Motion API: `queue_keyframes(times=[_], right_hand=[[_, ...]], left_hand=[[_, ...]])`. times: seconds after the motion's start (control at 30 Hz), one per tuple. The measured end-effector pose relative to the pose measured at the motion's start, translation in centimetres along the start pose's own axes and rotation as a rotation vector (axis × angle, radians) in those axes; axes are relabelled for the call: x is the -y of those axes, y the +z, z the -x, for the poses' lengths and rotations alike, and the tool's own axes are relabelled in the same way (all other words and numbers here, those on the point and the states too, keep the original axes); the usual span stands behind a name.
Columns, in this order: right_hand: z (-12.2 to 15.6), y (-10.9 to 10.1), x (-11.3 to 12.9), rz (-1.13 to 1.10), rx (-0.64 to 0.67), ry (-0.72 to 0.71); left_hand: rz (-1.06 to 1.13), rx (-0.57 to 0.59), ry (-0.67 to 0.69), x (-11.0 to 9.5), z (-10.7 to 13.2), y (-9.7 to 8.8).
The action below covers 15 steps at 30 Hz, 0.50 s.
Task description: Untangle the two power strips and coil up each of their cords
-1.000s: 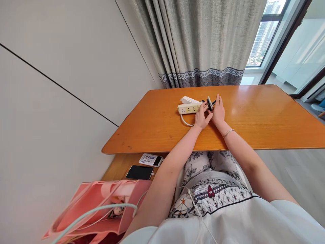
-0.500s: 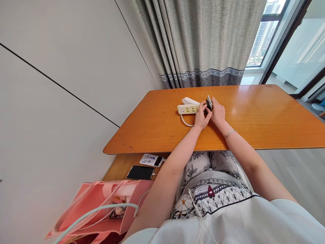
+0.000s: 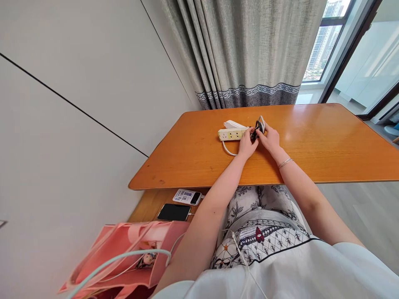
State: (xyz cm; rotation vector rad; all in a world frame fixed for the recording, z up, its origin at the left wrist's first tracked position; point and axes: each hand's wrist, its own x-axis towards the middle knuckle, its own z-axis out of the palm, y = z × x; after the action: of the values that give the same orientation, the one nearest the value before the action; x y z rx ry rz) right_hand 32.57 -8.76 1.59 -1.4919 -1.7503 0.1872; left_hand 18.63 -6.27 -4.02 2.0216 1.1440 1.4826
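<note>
A white power strip (image 3: pixel 231 134) with several sockets lies on the wooden table. A second white piece (image 3: pixel 233 124) sits just behind it, its kind unclear. My left hand (image 3: pixel 247 144) is closed at the strip's right end, its fingertips on a small black cable bundle (image 3: pixel 257 128). My right hand (image 3: pixel 270 138) pinches the coiled white cable (image 3: pixel 262 121) beside the black loops. The fingers hide part of the bundle and the right end of the strip. A stretch of white cord (image 3: pixel 228 150) curves from the strip to beneath my left wrist.
The orange-brown table (image 3: pixel 327 145) spreads wide in front of me. Lower left, a phone (image 3: pixel 174 212) and a white power bank (image 3: pixel 187 197) lie on a lower wooden surface. A pink bag (image 3: pixel 124 257) stands nearest. Behind the table hangs a grey curtain (image 3: pixel 255 50).
My right hand has shifted slightly right and turned, so more of the black and white cable loops shows between the hands. My left hand stays nearly in place.
</note>
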Motion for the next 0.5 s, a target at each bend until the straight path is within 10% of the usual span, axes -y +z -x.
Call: queue_keyframes(times=[0.5], right_hand=[[-0.5, 1.1, -1.8, -0.353, -0.033, 0.020]], left_hand=[[-0.117, -0.015, 0.020, -1.2, 0.1, -0.4]])
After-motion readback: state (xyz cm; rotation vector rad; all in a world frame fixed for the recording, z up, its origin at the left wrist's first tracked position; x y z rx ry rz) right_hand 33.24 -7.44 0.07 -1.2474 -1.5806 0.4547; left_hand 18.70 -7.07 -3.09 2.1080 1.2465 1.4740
